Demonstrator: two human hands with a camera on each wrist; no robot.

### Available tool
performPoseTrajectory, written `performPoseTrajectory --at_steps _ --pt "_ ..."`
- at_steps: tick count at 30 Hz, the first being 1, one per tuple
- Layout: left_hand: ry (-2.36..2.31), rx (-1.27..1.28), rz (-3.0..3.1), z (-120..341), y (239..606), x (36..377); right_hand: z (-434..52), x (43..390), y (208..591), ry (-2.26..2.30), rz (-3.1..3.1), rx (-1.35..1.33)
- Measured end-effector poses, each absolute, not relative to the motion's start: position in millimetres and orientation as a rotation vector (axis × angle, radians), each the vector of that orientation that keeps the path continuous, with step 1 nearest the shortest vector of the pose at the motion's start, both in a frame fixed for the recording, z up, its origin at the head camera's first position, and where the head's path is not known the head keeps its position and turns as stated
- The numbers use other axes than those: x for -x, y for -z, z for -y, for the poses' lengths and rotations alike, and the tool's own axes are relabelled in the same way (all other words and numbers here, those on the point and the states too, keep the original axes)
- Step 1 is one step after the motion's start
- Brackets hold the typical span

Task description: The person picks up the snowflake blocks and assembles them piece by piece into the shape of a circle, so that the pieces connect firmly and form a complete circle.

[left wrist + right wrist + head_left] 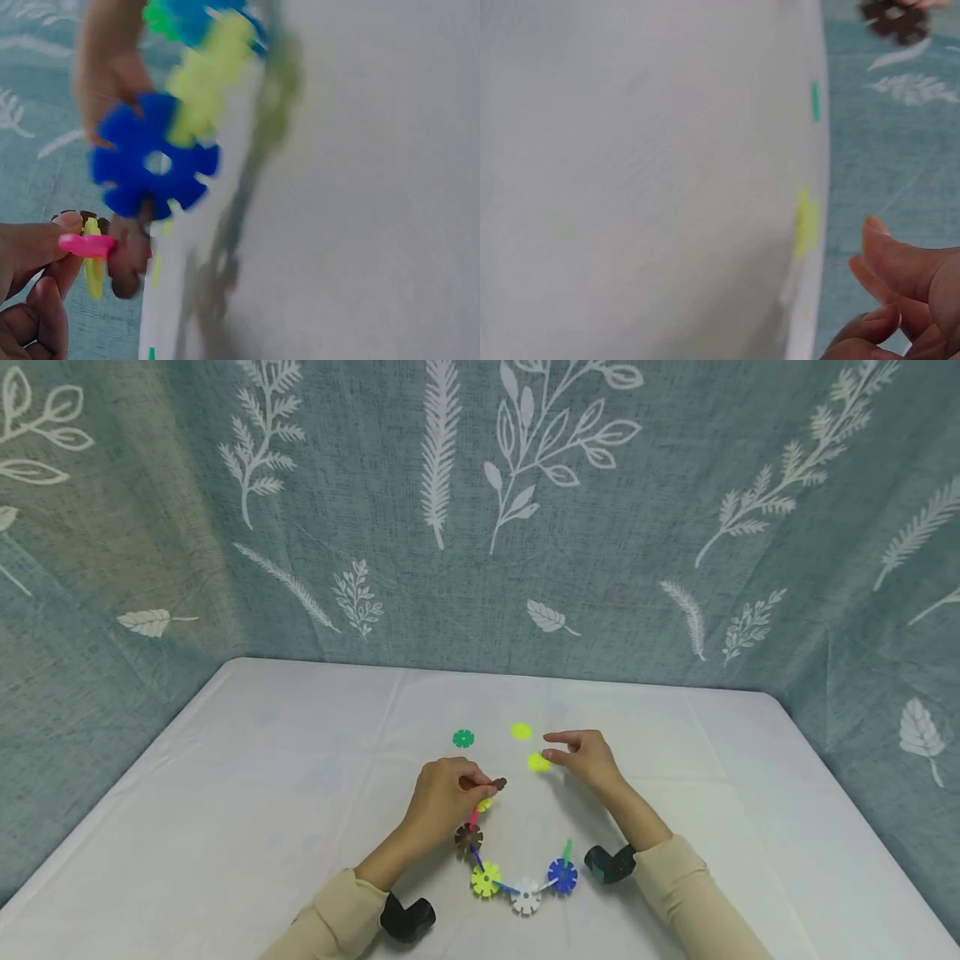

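Note:
My left hand (448, 795) pinches a brown notched disc (500, 783) between thumb and fingers, at the upper end of a chain of interlocking discs. Down from it follow a yellow disc (484, 805), a pink one (88, 245) seen nearly edge-on, a brown one (468, 838), then more in blue, yellow and white. The chain curves to the right and ends at a dark blue disc (562, 877) with a green one (567, 851) standing in it. Nothing is held in my right hand (590, 762), whose thumb and forefinger are spread over a loose yellow disc (537, 763).
Another yellow disc (521, 731) and a green disc (463, 738) lie loose farther back on the white-covered table (300, 760). A leaf-patterned green curtain (465, 610) hangs behind the table. Black wrist devices (408, 918) sit under both forearms.

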State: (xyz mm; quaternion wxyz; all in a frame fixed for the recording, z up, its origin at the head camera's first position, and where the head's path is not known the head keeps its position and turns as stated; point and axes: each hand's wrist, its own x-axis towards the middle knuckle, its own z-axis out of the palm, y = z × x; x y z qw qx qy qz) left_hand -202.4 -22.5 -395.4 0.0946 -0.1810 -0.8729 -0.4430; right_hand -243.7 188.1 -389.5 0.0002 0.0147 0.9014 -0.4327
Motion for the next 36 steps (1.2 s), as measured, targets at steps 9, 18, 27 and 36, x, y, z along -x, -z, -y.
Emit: performPoseTrajectory --at_steps 9,18,27,36 --pt "1.465 0.447 2.607 26.1 395.6 205.5 -187.7 251.9 404.8 1.098 -2.852 -0.103" --pt "1.392 0.512 2.589 24.0 396.7 207.4 -182.8 248.4 402.8 0.946 -3.037 -0.037" --pt "1.348 0.528 2.599 23.7 398.8 205.5 -178.5 237.9 389.4 1.457 -2.680 0.103" --pt "1.204 0.651 2.498 21.9 397.1 204.2 -164.7 231.3 376.3 1.487 -2.524 0.179"
